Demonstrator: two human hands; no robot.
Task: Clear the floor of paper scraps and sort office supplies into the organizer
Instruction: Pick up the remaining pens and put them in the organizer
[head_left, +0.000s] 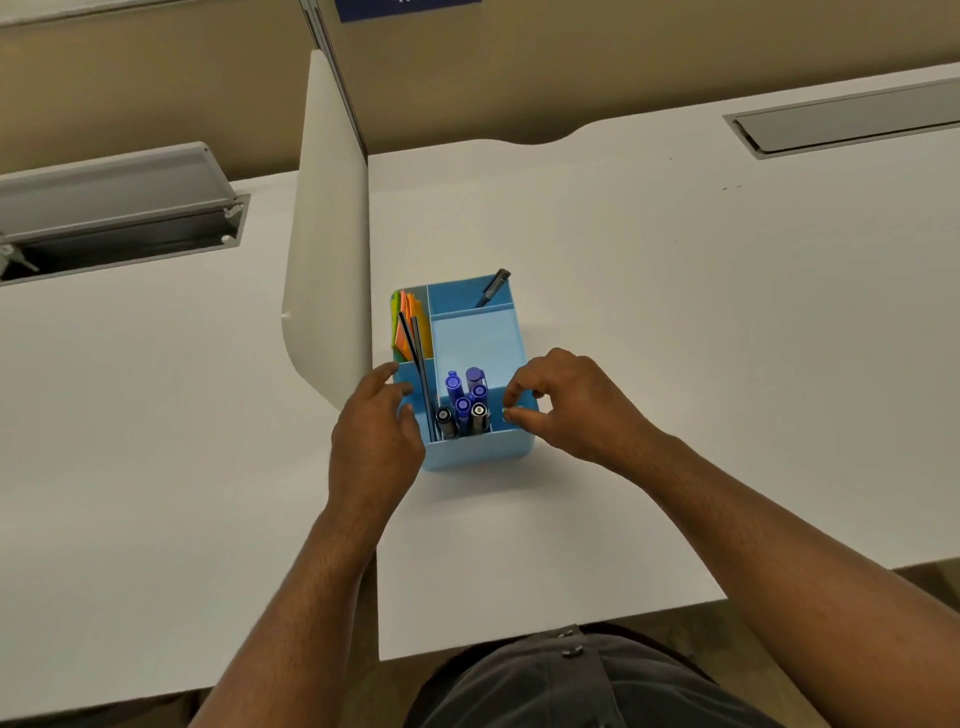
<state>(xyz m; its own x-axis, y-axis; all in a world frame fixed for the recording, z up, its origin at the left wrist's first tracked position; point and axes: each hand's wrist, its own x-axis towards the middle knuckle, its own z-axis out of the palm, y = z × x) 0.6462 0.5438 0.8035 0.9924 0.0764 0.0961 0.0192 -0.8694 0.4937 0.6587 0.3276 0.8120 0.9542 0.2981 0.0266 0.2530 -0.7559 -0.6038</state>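
Organizer: light blue compartmented desk organizer (480, 452), upright on the white tabletop (623, 312), just right of a white divider panel (330, 260).
Near middle compartment: purple-capped markers (460, 389) and black-capped pens (480, 415), standing upright, packed together.
Far left compartment: sticky notes (413, 327) in orange, yellow and green, standing on edge.
Left side of organizer: two dark thin rods (421, 364), leaning from near edge toward the sticky notes; what they are cannot be told.
Far right compartment: one dark pen (493, 288), tilted, tip sticking out past the far rim.
Centre compartment: pale blue floor showing.
Left hand: (376, 436) against the organizer's left wall, fingers spread over the rim, clamped on nothing visible.
Right hand: (566, 405) over the organizer's near right compartment; thumb and forefinger pinched together on a small pale item (508, 414), too small to identify.
Beyond organizer: grey cable tray (852, 124) recessed in the tabletop, far right.
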